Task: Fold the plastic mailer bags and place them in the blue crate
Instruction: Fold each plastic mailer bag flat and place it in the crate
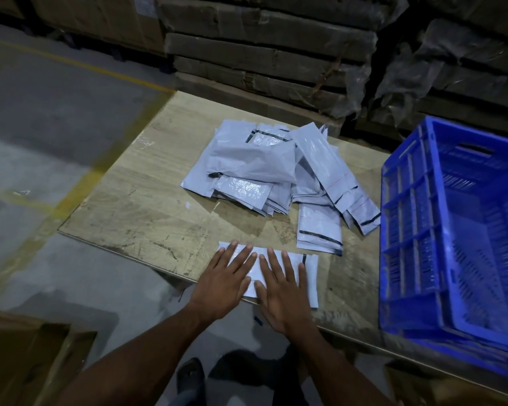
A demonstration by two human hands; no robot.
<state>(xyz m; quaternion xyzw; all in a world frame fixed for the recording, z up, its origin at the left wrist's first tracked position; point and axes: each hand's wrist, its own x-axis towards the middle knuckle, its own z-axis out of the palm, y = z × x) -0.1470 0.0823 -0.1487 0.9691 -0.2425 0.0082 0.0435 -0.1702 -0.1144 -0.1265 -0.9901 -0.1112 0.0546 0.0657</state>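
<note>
Lying at the table (147, 206) edge, a mailer bag (308, 276) is pressed flat by left hand (228, 284) and right hand (282, 291), fingers straight and spread, nothing gripped.

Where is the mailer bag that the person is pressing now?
In the head view, the mailer bag lies flat at the table's near edge under both hands, in front of the pile, left of the blue crate.

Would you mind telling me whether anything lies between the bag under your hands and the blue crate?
Nothing visible does. The mailer bag lies flat under both hands, and only bare table separates it from the blue crate to its right; the loose pile sits farther back.
</note>
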